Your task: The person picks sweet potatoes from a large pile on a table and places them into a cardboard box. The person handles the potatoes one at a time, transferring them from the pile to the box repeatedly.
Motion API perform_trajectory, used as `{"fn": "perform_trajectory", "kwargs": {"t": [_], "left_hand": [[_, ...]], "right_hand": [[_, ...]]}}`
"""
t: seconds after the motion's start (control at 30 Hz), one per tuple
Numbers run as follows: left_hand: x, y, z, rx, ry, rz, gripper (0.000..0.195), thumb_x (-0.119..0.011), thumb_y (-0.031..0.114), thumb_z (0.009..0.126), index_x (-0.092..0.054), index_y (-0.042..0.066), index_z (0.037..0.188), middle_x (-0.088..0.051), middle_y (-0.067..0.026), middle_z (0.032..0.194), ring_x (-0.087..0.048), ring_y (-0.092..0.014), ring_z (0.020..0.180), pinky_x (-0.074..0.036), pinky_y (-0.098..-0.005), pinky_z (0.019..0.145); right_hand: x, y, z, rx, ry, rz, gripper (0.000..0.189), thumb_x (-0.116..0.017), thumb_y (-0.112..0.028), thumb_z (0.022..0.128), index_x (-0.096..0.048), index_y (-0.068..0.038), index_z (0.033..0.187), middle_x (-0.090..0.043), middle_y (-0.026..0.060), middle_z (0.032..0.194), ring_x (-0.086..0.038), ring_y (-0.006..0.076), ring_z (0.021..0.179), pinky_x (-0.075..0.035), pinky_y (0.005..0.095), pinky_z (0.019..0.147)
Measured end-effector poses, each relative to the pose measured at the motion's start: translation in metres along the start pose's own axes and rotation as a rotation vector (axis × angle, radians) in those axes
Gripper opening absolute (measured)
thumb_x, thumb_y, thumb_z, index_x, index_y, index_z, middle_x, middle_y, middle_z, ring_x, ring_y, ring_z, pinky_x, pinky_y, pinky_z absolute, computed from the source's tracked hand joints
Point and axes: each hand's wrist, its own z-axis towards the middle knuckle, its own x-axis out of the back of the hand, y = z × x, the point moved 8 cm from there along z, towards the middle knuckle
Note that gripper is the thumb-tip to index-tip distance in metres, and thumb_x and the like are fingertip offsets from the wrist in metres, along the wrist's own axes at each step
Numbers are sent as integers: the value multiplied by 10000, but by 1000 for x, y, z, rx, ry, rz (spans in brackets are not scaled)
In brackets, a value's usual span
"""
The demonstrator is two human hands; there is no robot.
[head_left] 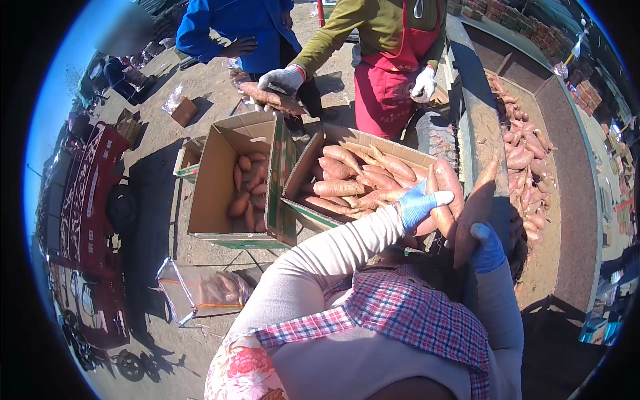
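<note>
My left hand (424, 202), in a blue-and-white work glove, grips a slender sweet potato (440, 212). A second, thicker sweet potato (448, 182) lies right against it, and whether the same hand holds it I cannot tell. In my right hand (487, 248), gloved alike, is a long sweet potato (475, 215) with its pointed end up. Both hands are close together at the right corner of a cardboard box (305, 172) full of sweet potatoes (360, 175). The palm sides of both hands are hidden.
To the left stands a deeper cardboard box (205, 200) with several sweet potatoes low inside. A truck bed (570, 200) on the right holds a sweet potato heap (525, 150) behind its side wall. Opposite, a co-worker's gloved hand (282, 80) holds sweet potatoes. A mesh bag (220, 292) lies lower left.
</note>
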Motion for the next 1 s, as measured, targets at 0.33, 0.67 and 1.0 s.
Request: {"fn": "perform_trajectory", "kwargs": {"t": [0.33, 0.67, 1.0], "left_hand": [[79, 17, -62, -103, 89, -51, 567, -597, 382, 842, -453, 15, 1249, -560, -119, 1116, -531, -216, 1029, -417, -328, 924], [127, 61, -119, -259, 425, 589, 698, -664, 471, 764, -465, -42, 1193, -593, -209, 1059, -575, -251, 1001, -445, -323, 872], [349, 102, -352, 500, 1221, 1267, 557, -734, 251, 739, -513, 72, 1216, -538, -147, 1183, -541, -300, 1077, -437, -369, 935]], "right_hand": [[-57, 10, 59, -76, -287, -380, 330, -630, -302, 700, -578, -16, 857, -601, 76, 788, -560, 168, 724, -467, 279, 664], [-123, 22, 71, -116, -387, -422, 404, -617, -332, 704, -586, 12, 913, -617, 82, 855, -578, 180, 805, -472, 298, 761], [-25, 10, 70, -170, -193, 25, 499, -607, -379, 764, -582, 45, 1026, -636, 157, 902, -632, 267, 793, -512, 339, 750]]}}
